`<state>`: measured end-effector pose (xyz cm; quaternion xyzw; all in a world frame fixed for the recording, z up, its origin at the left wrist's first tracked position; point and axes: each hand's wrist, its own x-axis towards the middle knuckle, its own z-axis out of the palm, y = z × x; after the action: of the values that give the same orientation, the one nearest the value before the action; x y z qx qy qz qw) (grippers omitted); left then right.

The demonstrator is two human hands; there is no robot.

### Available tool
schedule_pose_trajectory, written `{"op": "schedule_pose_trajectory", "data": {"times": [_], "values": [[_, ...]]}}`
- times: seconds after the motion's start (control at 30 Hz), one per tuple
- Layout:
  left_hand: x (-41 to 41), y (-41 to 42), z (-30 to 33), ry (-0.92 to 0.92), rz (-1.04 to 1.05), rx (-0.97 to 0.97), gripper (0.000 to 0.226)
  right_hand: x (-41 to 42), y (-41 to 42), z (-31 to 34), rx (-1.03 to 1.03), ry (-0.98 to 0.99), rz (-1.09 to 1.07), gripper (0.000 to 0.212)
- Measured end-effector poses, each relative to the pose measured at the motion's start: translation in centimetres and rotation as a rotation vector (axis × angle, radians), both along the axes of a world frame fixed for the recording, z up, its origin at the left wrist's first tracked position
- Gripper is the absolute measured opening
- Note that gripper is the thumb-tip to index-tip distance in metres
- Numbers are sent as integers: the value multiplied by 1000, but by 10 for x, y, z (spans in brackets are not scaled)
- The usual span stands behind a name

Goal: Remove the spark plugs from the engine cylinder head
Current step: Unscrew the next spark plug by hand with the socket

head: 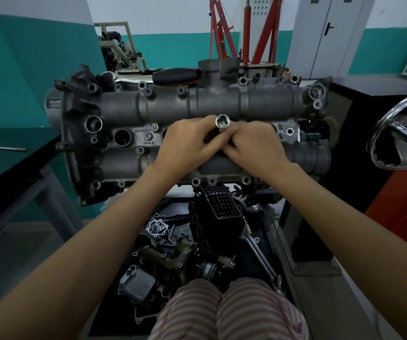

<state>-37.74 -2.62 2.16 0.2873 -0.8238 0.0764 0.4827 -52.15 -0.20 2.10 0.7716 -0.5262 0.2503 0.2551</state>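
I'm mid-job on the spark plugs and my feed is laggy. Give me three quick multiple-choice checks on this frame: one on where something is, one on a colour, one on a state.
1. Where is the ratchet handle?
A. In the parts tray
B. On the far edge of the cylinder head
C. On the left table

2. What colour is the lower wall?
A. Teal
B. Yellow
C. Grey

3. What state is the socket in?
A. Lying loose on the table
B. Held upright by both hands
C. Fitted on the ratchet

Answers: 1 B, the ratchet handle lies behind the cylinder head. 2 A, the lower wall is teal. 3 B, left hand and right hand hold the socket, open end up.
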Motion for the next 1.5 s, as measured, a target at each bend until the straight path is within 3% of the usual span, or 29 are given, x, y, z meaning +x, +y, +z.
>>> {"op": "schedule_pose_trajectory", "data": {"times": [0.53,0.73,0.97,1.07,1.3,1.5], "values": [[0,3,-1,3,0,-24,26,1,0,2,34,-36,-8,43],[-1,3,-1,15,11,-41,22,4,3,5,47,-75,-5,55],[1,-1,-1,-17,15,-26,39,2,4,2,16,-35,-23,35],[1,0,-1,-34,4,-25,44,2,4,1,13,-16,-12,34],[-2,2,-1,-3,17,-35,24,3,1,0,9,-77,-4,42],[0,-2,-1,-19,15,-3,43,2,1,-1,-11,-72,8,31]]}}
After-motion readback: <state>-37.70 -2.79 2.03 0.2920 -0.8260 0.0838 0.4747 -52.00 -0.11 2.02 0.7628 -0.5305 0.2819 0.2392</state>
